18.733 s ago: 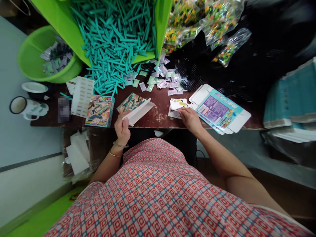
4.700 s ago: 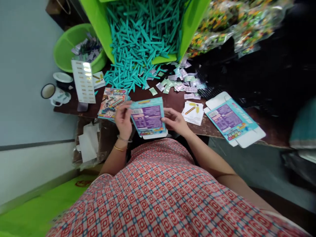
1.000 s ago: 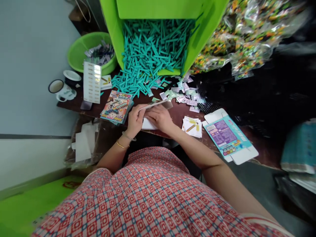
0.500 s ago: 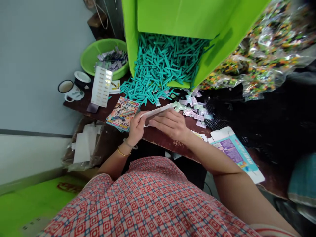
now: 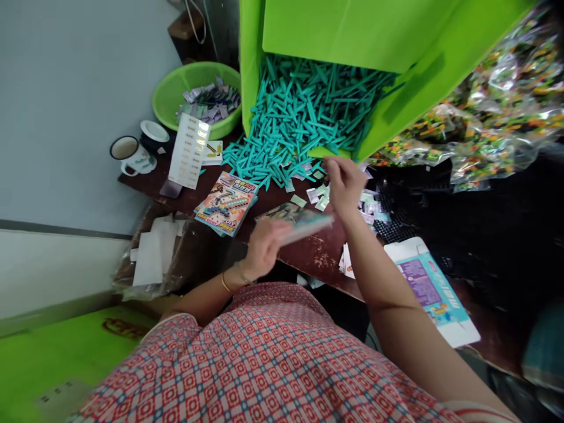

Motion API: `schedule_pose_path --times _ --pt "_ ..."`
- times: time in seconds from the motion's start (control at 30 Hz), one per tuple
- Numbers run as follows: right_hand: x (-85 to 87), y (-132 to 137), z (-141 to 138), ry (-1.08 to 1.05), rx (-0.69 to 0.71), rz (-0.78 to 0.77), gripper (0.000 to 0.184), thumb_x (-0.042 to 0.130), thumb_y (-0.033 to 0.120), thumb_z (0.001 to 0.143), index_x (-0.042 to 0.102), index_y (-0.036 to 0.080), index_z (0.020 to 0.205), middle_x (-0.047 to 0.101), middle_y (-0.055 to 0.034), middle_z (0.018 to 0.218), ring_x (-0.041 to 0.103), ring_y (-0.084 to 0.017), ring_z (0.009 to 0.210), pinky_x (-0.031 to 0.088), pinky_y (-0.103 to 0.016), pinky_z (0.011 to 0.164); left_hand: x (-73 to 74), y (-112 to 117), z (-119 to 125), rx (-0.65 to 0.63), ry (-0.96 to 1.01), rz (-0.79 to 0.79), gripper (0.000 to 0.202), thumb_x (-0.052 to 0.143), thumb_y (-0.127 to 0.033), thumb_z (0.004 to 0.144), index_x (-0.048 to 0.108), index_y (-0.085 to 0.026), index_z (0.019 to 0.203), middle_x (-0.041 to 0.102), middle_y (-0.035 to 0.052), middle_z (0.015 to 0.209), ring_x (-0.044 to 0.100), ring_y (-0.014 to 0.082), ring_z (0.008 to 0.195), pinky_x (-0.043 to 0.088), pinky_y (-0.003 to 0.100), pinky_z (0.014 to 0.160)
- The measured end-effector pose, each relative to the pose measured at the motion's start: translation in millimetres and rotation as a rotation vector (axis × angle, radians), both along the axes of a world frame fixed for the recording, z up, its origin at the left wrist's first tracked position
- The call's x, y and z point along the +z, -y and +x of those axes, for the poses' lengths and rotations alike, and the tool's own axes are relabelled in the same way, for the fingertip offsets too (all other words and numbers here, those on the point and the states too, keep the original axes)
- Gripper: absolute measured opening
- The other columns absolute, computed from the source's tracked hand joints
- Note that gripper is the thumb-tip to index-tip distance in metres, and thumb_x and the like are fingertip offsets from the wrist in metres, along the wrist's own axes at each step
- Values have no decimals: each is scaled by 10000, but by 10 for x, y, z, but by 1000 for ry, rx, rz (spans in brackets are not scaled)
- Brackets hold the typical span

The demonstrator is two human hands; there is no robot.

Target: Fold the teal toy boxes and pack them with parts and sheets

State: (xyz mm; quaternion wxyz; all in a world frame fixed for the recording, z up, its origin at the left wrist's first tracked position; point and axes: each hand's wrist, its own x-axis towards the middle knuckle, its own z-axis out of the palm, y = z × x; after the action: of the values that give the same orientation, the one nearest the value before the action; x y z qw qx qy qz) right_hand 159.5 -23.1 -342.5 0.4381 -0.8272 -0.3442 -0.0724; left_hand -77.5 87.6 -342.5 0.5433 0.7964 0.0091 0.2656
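My left hand [image 5: 264,247] is closed around the near end of a flat printed box [image 5: 304,228], smeared by motion, with a pale long edge. My right hand [image 5: 346,182] reaches over the front of a heap of turquoise plastic sticks [image 5: 299,117]. Its fingers are curled together, and whatever they hold is hidden. Small pale sachets [image 5: 324,197] lie under and around that hand. Left of the box, a small stack of colourful printed booklets [image 5: 227,202] rests on the dark table [image 5: 317,255].
A bright green bin [image 5: 379,35] spills the sticks forward. To the left stand a green basin [image 5: 165,97] of sachets, an enamel mug [image 5: 132,158] and a sticker sheet [image 5: 189,153]. At right lie a flattened carton [image 5: 436,294] and bags of colourful pieces [image 5: 484,123].
My right hand has left the box and moved up and right to the turquoise sticks and sachets. My left hand has lowered and tilted the box, showing its printed face.
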Motion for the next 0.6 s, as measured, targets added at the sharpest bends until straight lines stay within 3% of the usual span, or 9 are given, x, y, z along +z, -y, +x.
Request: schedule_pose_path --times 0.1,0.17,0.23,0.3,0.4,0.5,0.6 --pt "-286 -245 425 -136 -49 -169 423 560 559 1057 725 200 904 753 -106 889 677 -212 991 541 -346 975 -341 250 -140 -336 -170 169 349 535 -401 1038 792 -291 1248 770 155 1297 663 364 1316 433 567 1189" --pt "-448 -343 594 -175 -51 -223 313 711 480 983 695 209 826 722 -88 807 671 -221 962 539 -342 963 -553 326 -181 -393 -318 183 353 599 -407 1005 786 -267 1270 738 183 1366 616 406 1382 390 623 1214" --pt "-533 -300 670 -217 -86 -256 263 730 392 964 704 191 795 726 -95 795 680 -227 939 535 -356 971 -685 303 -168 -350 -399 114 411 714 -486 942 783 -255 1275 702 196 1426 546 447 1450 297 674 1264" --pt "-555 -116 612 -263 -125 -260 237 686 334 974 750 166 819 764 -108 830 706 -229 901 547 -361 940 -721 215 -76 -278 -403 -60 501 793 -552 879 772 -262 1287 683 187 1455 513 440 1479 242 652 1304" --pt "-584 230 150 -341 -157 -209 257 624 330 989 821 169 946 826 -88 934 755 -235 864 592 -349 836 -647 81 264 -103 -382 -573 532 800 -526 896 696 -283 1358 679 147 1448 620 340 1375 400 529 1245" --pt "-687 394 -559 -370 -82 -5 284 619 378 997 838 224 1091 840 -71 1087 782 -257 953 619 -393 891 -515 40 781 -7 -382 -1101 463 789 -415 929 632 -266 1338 739 102 1283 739 238 1123 569 398 1022" --pt "-753 514 -854 -296 92 92 290 642 425 999 815 292 1191 815 -65 1216 759 -270 1100 593 -440 1016 -395 61 1233 16 -399 -1255 319 722 -234 955 646 -213 1264 759 27 911 726 144 795 558 250 747"
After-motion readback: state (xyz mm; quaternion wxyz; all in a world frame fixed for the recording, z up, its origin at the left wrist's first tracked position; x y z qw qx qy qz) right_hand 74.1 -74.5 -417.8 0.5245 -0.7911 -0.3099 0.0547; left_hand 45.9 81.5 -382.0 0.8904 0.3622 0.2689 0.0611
